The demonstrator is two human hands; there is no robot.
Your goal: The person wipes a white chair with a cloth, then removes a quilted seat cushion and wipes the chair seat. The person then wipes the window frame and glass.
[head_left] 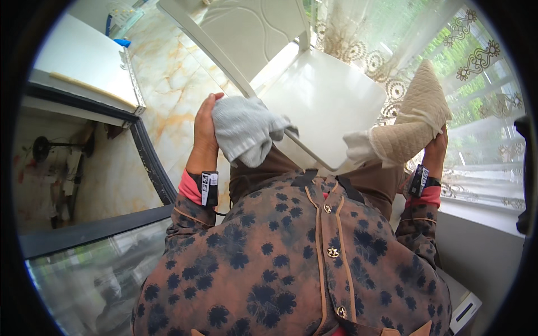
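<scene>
My left hand is closed on a light grey towel, which is bunched up and drapes over my knee towards the chair edge. Its fingertips show at the towel's upper left side. On the right, my right hand grips a beige quilted fabric piece from its outer side, and most of those fingers are hidden behind it. One end of this fabric points up, while a pale, fluffy-looking end reaches left over the chair seat. What kind of item it is, I cannot make out.
A white chair seat lies straight ahead, its backrest at the upper left. Sheer patterned curtains hang along the right. To the left stand a black-framed glass panel and a white cabinet above a marbled tile floor.
</scene>
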